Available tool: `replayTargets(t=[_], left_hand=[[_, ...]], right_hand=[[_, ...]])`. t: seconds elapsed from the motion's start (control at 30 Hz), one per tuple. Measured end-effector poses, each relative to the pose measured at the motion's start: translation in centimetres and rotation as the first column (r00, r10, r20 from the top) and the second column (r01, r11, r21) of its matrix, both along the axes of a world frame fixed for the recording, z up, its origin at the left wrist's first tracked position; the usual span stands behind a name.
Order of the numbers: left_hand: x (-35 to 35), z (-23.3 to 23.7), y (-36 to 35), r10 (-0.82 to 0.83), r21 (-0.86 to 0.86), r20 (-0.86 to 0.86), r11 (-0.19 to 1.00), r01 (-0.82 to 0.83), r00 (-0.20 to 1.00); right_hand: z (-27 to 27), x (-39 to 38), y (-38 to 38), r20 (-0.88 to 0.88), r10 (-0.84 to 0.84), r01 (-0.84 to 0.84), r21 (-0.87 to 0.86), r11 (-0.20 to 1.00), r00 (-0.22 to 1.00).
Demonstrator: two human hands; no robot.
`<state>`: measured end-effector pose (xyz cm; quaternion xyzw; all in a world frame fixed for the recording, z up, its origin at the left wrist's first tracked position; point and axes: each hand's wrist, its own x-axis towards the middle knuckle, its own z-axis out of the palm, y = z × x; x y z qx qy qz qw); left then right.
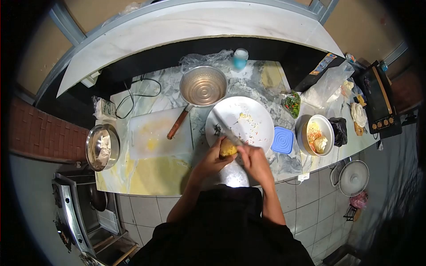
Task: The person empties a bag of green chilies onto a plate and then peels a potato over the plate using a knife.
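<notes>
My left hand [212, 160] is closed around a rounded yellow potato [228, 147], at the near edge of a large white plate [262, 113]. My right hand [255, 162] grips a knife [227, 130] by its handle, close beside the potato. The knife's blade points up and left over the plate. Small yellow crumbs [246, 119] and bits of red and green are scattered on the plate. Below my hands a shiny metal surface [233, 175] shows in part. My fingers hide most of the knife handle and part of the potato.
Left of the plate lie a white cutting board [151, 137] and a metal saucepan [203, 86] with a wooden handle. To the right are a blue lid [282, 140], a white tub [327, 135] of food and a bag of chopped vegetables [291, 104]. A metal bowl [116, 148] stands far left.
</notes>
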<state>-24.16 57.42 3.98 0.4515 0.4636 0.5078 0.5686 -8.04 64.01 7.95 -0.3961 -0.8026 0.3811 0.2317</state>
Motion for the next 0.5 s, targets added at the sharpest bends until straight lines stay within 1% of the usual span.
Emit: replayTargets(t=[0.03,0.07,0.13,0.17,0.23,0.27,0.3,0.33,0.43,0.47,0.5], left_hand=[[-0.2,-0.2,0.3,-0.006,-0.029,0.103,1.0,0.009,0.995],[-0.4,-0.4,0.5,-0.014,-0.027,0.098,1.0,0.016,0.995],[-0.4,-0.8,0.3,0.019,-0.016,-0.031,1.0,-0.019,0.999],[-0.5,-0.9,0.2,0.015,-0.015,-0.029,1.0,-0.015,0.999],[-0.7,-1.1,0.1,0.048,-0.089,-0.106,0.994,-0.058,0.993],[-0.7,-1.0,0.1,0.05,-0.09,-0.103,0.994,-0.06,0.993],[-0.7,-0.7,0.0,0.034,-0.026,-0.156,0.999,-0.039,0.987],[-0.8,-0.4,-0.1,0.025,0.039,-0.211,0.999,-0.018,0.977],[-0.6,-0.5,0.4,0.063,0.085,-0.219,0.995,-0.046,0.974],[-0.6,-0.4,0.5,0.066,0.036,-0.173,0.998,-0.06,0.983],[-0.6,-0.3,0.4,0.066,0.036,-0.172,0.997,-0.061,0.983]], right_hand=[[-0.9,-0.1,-0.4,-0.023,0.051,-0.051,0.025,0.998,0.998],[-1.1,-0.4,-0.3,-0.042,0.03,-0.03,0.0,1.0,0.999],[-1.6,-0.6,-0.3,-0.054,0.011,-0.013,-0.031,0.999,0.998],[-2.0,-0.8,-0.1,-0.052,0.02,-0.022,-0.04,0.999,0.998],[-2.5,-0.9,0.6,-0.049,0.025,-0.027,-0.049,0.998,0.998],[-2.7,-0.8,1.0,-0.048,-0.008,0.007,-0.015,1.0,0.999],[-2.7,-0.7,1.4,-0.051,-0.042,0.043,0.015,0.999,0.998],[-2.4,-0.3,1.9,0.051,-0.02,0.021,-0.014,1.0,0.999],[-1.5,-0.3,1.8,0.034,-0.034,0.035,-0.032,0.999,0.999],[-1.0,-0.3,1.5,0.098,-0.022,0.028,-0.057,0.998,0.995],[-0.8,-0.6,1.3,0.099,-0.022,0.027,-0.056,0.998,0.995]])
